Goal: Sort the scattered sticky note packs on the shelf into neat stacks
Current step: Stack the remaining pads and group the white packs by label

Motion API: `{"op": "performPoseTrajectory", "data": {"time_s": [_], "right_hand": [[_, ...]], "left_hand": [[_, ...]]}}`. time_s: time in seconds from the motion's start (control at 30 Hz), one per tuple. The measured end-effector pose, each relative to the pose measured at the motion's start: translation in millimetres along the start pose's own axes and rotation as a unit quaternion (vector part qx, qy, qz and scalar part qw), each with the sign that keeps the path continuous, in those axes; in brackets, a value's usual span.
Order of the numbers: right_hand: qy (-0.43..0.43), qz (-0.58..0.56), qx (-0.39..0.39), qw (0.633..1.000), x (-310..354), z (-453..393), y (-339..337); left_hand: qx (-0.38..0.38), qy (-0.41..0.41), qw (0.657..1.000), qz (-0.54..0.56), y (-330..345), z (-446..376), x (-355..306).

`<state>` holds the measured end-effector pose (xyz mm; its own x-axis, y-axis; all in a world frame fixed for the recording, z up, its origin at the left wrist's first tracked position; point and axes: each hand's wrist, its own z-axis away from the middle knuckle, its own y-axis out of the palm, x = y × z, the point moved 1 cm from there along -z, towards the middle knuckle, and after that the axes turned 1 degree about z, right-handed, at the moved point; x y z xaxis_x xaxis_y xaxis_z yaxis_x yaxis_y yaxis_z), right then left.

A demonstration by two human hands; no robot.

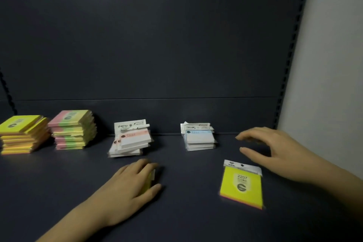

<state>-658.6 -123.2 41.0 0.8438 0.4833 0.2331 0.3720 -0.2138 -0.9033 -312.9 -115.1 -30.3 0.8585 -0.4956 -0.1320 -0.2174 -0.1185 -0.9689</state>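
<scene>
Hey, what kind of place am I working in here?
Probably a shop's stationery shelf: a dark metal shelf with a slotted upright at the right, and retail sticky note packs, some with hang tabs, stacked along the back, like the yellow stack.

Left hand (135, 180) grips yellow pack (148, 181); right hand (275, 149) hovers open; second yellow pack (242, 186) flat on shelf (186, 212).
</scene>
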Motion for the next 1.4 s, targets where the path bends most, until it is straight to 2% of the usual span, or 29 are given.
{"op": "performPoseTrajectory", "data": {"time_s": [0.27,0.47,0.6,0.93,1.03,1.13,1.27,1.4], "right_hand": [[0.023,-0.023,-0.012,0.999,-7.7,21.0,7.4],[0.055,-0.025,0.06,0.996,3.3,26.2,13.9],[0.074,0.03,0.111,0.991,14.4,27.8,29.4],[0.065,0.174,0.107,0.977,34.4,28.4,63.1],[0.048,0.222,0.071,0.971,35.2,23.6,67.3],[0.067,0.226,-0.008,0.972,21.1,25.1,79.2],[0.026,0.246,-0.098,0.964,20.3,18.7,93.0],[0.017,0.263,-0.114,0.958,37.8,9.4,104.0]], "left_hand": [[-0.037,0.019,0.999,-0.028,-1.7,-5.2,3.9],[-0.07,0.017,0.997,-0.032,-17.1,-3.1,0.3],[-0.092,0.01,0.995,-0.049,-39.0,0.1,-3.4],[-0.141,-0.006,0.987,-0.075,-87.7,8.2,-12.3],[-0.144,-0.025,0.986,-0.086,-94.7,11.6,-14.4],[-0.144,-0.039,0.985,-0.091,-97.7,15.3,-12.7],[-0.15,-0.047,0.984,-0.089,-97.4,28.6,-3.6],[-0.146,-0.053,0.984,-0.087,-95.7,56.1,24.4]]}}
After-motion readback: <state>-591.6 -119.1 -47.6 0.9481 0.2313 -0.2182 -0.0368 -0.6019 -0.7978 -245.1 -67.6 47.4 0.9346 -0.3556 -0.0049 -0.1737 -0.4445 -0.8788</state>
